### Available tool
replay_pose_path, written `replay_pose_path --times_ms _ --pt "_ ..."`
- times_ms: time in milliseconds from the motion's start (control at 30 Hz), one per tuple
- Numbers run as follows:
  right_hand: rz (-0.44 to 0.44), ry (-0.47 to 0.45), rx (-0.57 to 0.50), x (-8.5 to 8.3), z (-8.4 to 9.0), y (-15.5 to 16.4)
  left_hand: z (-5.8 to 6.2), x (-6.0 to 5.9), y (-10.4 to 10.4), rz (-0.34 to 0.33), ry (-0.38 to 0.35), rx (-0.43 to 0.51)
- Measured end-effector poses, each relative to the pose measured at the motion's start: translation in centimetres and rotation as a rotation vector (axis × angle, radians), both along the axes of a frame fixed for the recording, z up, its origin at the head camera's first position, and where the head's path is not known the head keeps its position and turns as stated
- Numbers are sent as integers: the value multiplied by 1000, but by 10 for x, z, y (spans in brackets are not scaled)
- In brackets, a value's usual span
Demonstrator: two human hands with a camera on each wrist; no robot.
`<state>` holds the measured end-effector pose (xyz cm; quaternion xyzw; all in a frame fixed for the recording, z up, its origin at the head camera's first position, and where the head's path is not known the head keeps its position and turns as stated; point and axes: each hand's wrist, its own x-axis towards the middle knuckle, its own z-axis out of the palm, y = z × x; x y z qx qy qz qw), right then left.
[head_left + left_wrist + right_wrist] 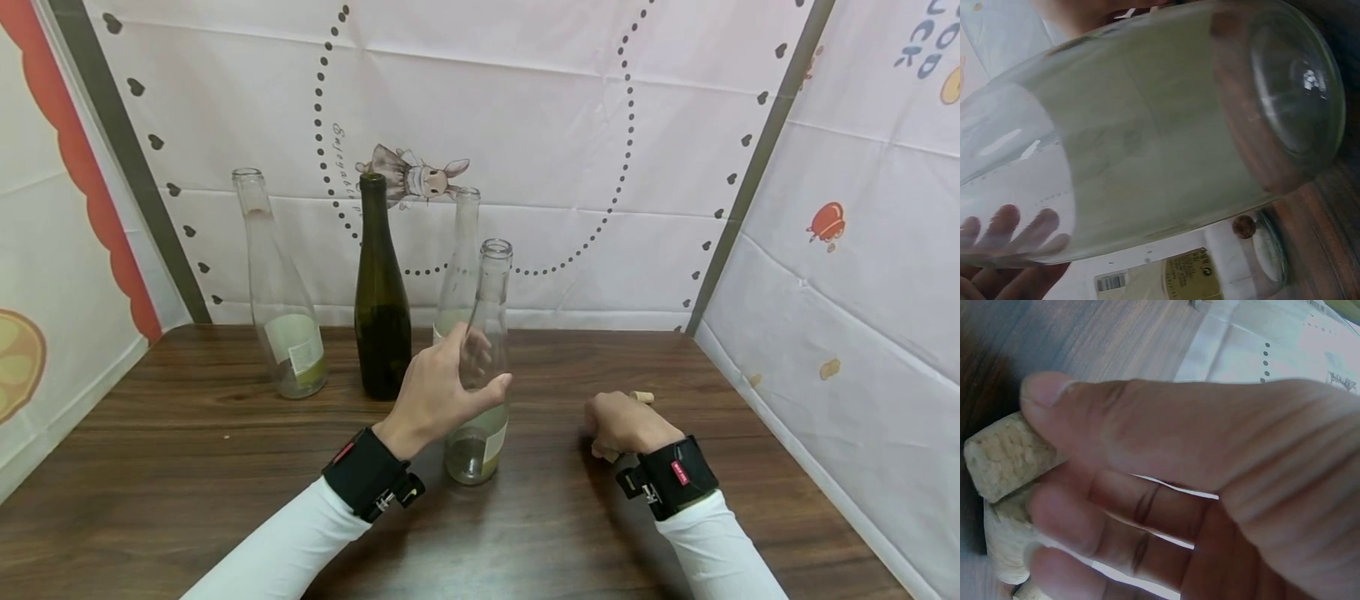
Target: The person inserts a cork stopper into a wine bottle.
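Observation:
A clear glass bottle [471, 462] with a pale label stands upright on the table in front of the others. My left hand [442, 387] curves round its middle, fingers behind the glass and thumb across the front. Through the bottle [1135, 137], in the left wrist view, several fingertips [1029, 228] show. Low over the table, my right hand [630, 422] pinches a cork [1013, 456] between thumb and index finger. A second cork [1007, 544] lies against the first, under the other fingers. Another cork [642, 397] is just beyond this hand.
Behind stand a dark green bottle [381, 333], a clear bottle [288, 333] at left and another clear bottle [459, 250], partly hidden. Printed cloth walls [570, 167] border the wooden table [187, 467]. A small round brown thing [1244, 226] shows in a rear bottle.

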<state>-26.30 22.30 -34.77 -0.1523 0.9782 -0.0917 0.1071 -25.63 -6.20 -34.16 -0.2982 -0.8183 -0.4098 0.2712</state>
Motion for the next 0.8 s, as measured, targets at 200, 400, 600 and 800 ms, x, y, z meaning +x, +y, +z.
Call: replay_pose_path --times_ms 200,400,600,800 --pt "78 67 -111 1 9 -2 -4 -1 0 -16 17 38" --pt "171 240 -217 -1 29 -9 -7 -1 1 -25 -5 65" --pt "209 432 -330 0 47 -23 -10 -3 3 -41 -3 77" --pt "181 567 -478 6 62 -34 -11 -3 3 -36 32 73"
